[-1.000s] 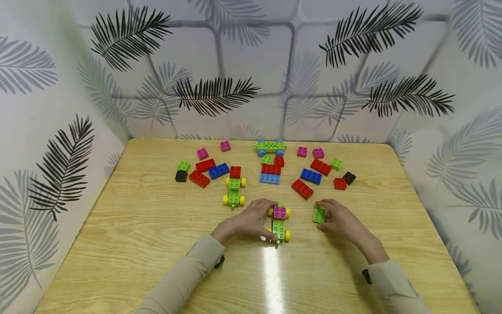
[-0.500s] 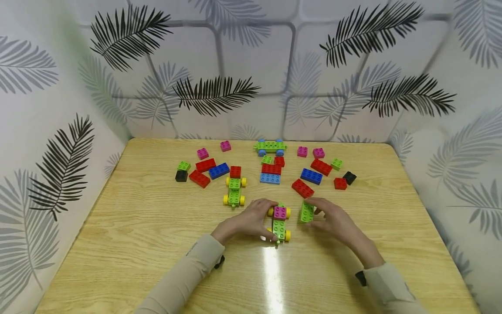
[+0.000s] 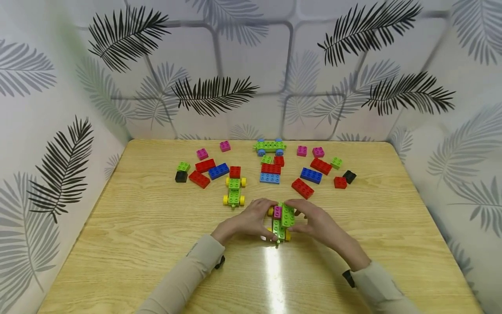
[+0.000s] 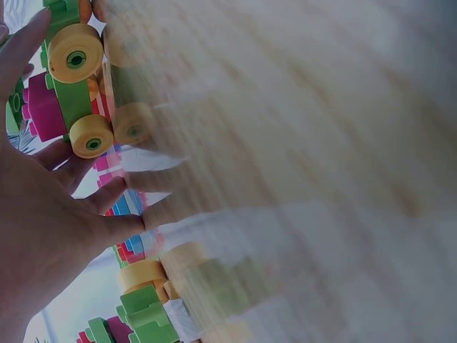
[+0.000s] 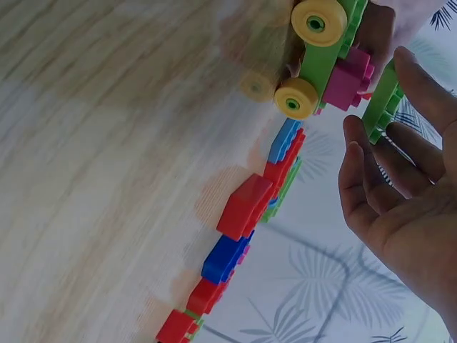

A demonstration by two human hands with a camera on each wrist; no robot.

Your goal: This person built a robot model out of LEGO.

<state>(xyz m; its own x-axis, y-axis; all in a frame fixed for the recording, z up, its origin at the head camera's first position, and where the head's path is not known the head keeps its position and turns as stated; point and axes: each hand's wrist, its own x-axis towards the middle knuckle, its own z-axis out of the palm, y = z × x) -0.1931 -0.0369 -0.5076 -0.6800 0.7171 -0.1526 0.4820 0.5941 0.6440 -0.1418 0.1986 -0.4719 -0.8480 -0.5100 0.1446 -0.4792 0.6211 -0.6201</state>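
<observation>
— Head view first: what do we have around the hands?

— We see a wood-grain bench [image 3: 137, 244] with a glossy glare strip, walled in by leaf-print panels. Our left hand [image 3: 251, 220] curls its fingers round the left side of a small green wheeled car [image 3: 279, 229] with yellow wheels and a pink square brick [image 3: 277, 212] on top, near the front middle of the bench. Our right hand [image 3: 313, 222] pinches a green studded brick [image 3: 288, 214] and holds it against the right side of the pink one, over the car.

— Anything in the way?

— Just behind our left hand stands a second green car [image 3: 234, 192] with a red brick [image 3: 235, 171] at its far end. A long red brick [image 3: 302, 188] lies close behind our right hand. Farther back we count a blue brick [image 3: 311, 175], a light-blue brick under a red one [image 3: 270, 173], two black cubes, pink squares, and a green chassis with blue wheels [image 3: 269, 146] by the wall.

— Textures?

— All hard, shiny moulded plastic with round studs; the wheels are smooth discs. In the right wrist view the green brick [image 5: 382, 100] sits tilted between fingertips [image 5: 421, 78], beside the pink brick [image 5: 348, 80]. The left wrist view is blurred, though the yellow wheels [image 4: 75, 53] show clearly.
</observation>
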